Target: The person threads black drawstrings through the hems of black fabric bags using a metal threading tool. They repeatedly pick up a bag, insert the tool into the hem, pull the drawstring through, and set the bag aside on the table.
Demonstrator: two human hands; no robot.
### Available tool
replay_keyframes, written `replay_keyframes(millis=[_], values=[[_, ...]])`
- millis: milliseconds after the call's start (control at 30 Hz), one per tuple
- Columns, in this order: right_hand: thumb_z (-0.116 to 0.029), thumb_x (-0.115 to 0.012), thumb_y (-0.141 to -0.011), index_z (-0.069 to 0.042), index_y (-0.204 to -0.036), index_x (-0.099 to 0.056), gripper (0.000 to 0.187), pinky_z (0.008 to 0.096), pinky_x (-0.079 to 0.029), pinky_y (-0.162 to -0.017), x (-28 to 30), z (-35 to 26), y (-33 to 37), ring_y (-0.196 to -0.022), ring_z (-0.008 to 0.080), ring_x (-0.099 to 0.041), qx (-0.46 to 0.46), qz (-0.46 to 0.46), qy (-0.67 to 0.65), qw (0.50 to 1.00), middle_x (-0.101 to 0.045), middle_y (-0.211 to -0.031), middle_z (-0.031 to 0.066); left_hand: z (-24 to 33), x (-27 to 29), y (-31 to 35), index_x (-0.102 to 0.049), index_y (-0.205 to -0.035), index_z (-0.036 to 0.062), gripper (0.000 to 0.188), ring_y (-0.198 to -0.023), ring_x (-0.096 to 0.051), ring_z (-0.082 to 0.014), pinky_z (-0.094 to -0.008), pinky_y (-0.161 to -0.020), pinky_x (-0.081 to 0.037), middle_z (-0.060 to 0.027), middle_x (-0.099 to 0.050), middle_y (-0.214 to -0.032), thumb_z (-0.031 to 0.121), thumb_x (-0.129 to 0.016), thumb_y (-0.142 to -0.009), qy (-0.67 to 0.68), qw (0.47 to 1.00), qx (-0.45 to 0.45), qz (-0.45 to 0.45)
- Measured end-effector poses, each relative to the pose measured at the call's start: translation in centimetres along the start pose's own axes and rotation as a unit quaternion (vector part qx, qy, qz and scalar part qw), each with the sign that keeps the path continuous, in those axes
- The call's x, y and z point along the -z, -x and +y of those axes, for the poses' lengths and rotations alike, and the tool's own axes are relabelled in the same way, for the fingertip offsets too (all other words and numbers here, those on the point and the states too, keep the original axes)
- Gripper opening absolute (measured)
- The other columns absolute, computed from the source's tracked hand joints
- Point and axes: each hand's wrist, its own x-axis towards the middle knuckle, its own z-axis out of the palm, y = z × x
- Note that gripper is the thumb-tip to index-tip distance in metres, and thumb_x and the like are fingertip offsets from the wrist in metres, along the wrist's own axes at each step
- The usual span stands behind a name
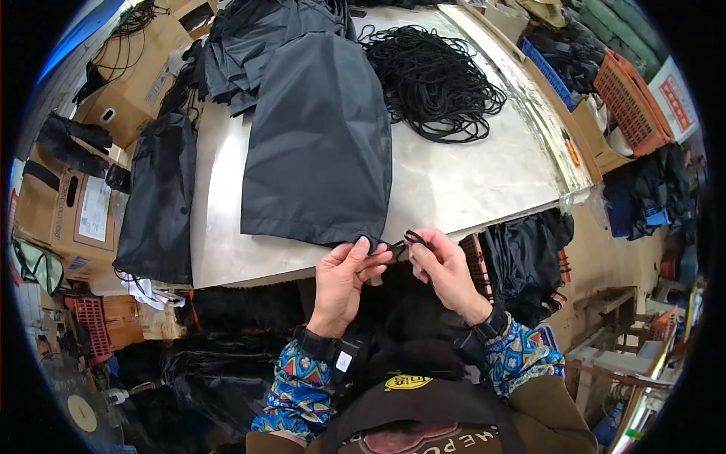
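A black fabric bag (318,144) lies flat on the pale metal-topped table (469,178), its hemmed edge toward me. My left hand (344,276) pinches the bag's near right corner between thumb and fingers. Just to the right, my right hand (442,272) is closed on a thin black cord (414,237), which loops above its fingertips. A short dark length spans the small gap between the two hands; whether it is all cord I cannot tell. Beyond the bag's right side sits a tangled heap of black cord (435,83).
More black bags (280,30) are piled at the far side. A finished-looking black bag (160,197) hangs over the left edge near cardboard boxes (68,212). An orange cutter (571,150) rests by the right edge; an orange basket (631,102) stands beyond. Black fabric (525,246) fills a crate below.
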Motion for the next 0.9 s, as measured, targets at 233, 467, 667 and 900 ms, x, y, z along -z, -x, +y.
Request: replay_keyframes(millis=[233, 467, 667, 900], values=[[0.000, -0.058, -0.086, 0.002, -0.104, -0.060, 0.018, 0.0305, -0.049, -0.062, -0.9, -1.1, 2.0, -0.073, 0.0258, -0.063, 0.213, -0.008, 0.379, 0.900, -0.063, -0.086, 0.0154, -0.9, -0.5, -0.4, -0.062, -0.088, 0.0022, 0.016, -0.077, -0.069, -0.0201, -0.0284, -0.067, -0.057, -0.0136, -0.068, -0.087, 0.018, -0.061, -0.091, 0.002, 0.998, -0.039, 0.042], [-0.002, -0.059, -0.084, 0.000, -0.102, -0.059, 0.018, 0.0376, -0.049, -0.057, -1.3, -0.9, 1.8, -0.070, 0.0323, -0.062, 0.262, -0.004, 0.475, 0.840, -0.061, -0.082, 0.0143, -1.2, -0.6, -0.2, -0.062, -0.087, 0.0030, 0.016, -0.076, -0.068, -0.0186, -0.0280, -0.066, -0.057, -0.0124, -0.069, -0.086, 0.018, -0.061, -0.091, -0.028, 0.996, -0.068, 0.045], [-0.005, -0.057, -0.081, -0.004, -0.105, -0.056, 0.024, 0.0375, -0.048, -0.053, -1.8, -1.3, 2.1, -0.064, 0.0285, -0.060, 0.253, -0.011, 0.588, 0.768, -0.054, -0.073, 0.0098, -1.1, -0.4, 0.3, -0.063, -0.087, 0.0034, 0.015, -0.077, -0.068, -0.0162, -0.0271, -0.065, -0.057, -0.0099, -0.069, -0.085, 0.017, -0.061, -0.091, -0.017, 0.996, -0.059, 0.058], [-0.007, -0.059, -0.080, -0.005, -0.107, -0.055, 0.027, 0.0365, -0.049, -0.055, -3.3, -1.2, 1.1, -0.068, 0.0286, -0.061, 0.278, -0.024, 0.626, 0.728, -0.056, -0.080, 0.0110, -1.6, -0.1, 0.6, -0.063, -0.082, 0.0021, 0.016, -0.065, -0.059, -0.0089, -0.0250, -0.060, -0.053, -0.0023, -0.063, -0.075, 0.017, -0.066, -0.088, -0.060, 0.996, -0.066, 0.017]])
